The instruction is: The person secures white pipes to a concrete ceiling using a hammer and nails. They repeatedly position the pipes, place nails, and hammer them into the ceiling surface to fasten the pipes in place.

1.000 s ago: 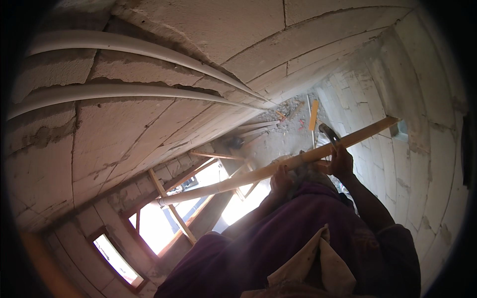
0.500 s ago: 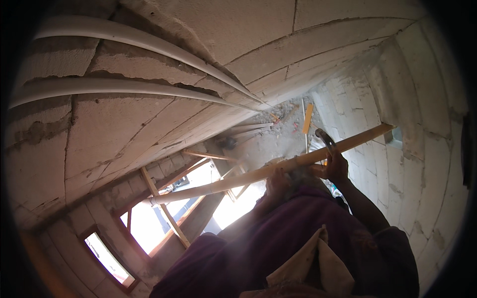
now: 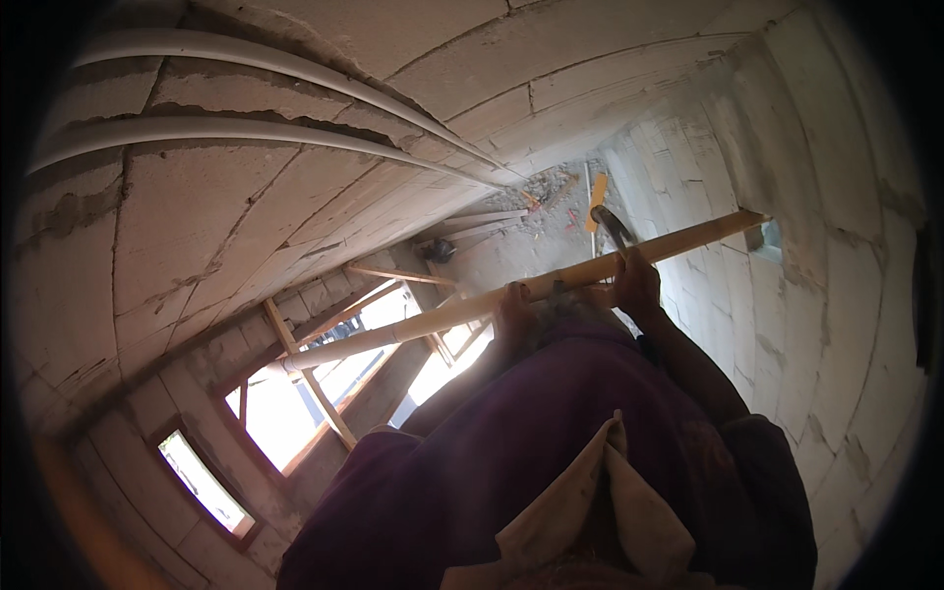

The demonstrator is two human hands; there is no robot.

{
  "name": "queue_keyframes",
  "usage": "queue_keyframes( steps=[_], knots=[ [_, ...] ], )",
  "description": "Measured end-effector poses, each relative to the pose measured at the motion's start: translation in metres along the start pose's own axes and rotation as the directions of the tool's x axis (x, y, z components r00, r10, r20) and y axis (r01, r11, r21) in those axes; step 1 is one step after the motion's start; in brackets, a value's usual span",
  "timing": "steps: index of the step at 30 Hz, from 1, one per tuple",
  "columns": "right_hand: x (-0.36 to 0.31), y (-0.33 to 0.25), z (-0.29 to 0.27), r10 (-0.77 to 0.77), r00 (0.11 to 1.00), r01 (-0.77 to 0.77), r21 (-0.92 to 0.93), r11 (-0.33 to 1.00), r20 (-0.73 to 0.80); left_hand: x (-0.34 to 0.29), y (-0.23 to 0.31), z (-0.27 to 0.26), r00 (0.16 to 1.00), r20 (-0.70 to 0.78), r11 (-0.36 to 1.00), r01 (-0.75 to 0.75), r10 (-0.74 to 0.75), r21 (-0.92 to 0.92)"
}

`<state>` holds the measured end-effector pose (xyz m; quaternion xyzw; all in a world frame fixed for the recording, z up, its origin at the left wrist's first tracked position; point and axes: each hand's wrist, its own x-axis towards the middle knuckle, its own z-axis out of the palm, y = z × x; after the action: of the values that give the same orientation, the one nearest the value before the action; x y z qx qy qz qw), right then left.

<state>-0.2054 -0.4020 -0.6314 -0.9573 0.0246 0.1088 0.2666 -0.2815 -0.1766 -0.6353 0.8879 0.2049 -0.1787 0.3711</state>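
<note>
A long pale round pipe (image 3: 492, 305) crosses between rough grey block walls (image 3: 246, 226). The left hand (image 3: 513, 313) grasps its middle; the right hand (image 3: 637, 283) clenches it with a dark tool (image 3: 612, 228).

A pale cream pipe (image 3: 511, 300) crosses the scene. Two more off-white pipes (image 3: 265, 133) curve along a light grey block wall (image 3: 246, 236) lined with darker grey mortar joints. The sleeves and garment (image 3: 551, 442) are deep purple, with a beige cloth (image 3: 590, 501) at the chest. Window frames (image 3: 315, 383) are warm orange-brown wood against white glare. A small orange-yellow strip (image 3: 596, 192) stands out on the grey rubble-strewn floor (image 3: 531, 236).
</note>
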Motion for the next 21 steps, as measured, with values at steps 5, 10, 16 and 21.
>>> queue_keyframes(
  steps=[5, 10, 16, 21],
  knots=[
    [0.001, 0.005, 0.001, -0.061, 0.997, 0.062, 0.011, 0.998, -0.054, -0.005, 0.033, -0.028, 0.993, 0.111, 0.999, 0.04, -0.044, 0.037],
    [0.002, 0.004, -0.002, -0.067, 0.996, 0.064, -0.036, 0.997, -0.063, -0.006, 0.031, -0.034, 0.993, 0.112, 0.996, -0.038, 0.029, 0.078],
    [0.0, 0.007, 0.002, -0.062, 0.996, 0.063, 0.009, 0.998, -0.066, -0.004, 0.022, -0.026, 0.993, 0.108, 0.997, -0.053, 0.047, 0.049],
    [-0.003, 0.005, 0.002, -0.086, 0.993, 0.087, 0.019, 0.996, -0.082, -0.001, 0.01, -0.019, 0.988, 0.136, 0.996, -0.077, 0.072, 0.034]
  ],
)
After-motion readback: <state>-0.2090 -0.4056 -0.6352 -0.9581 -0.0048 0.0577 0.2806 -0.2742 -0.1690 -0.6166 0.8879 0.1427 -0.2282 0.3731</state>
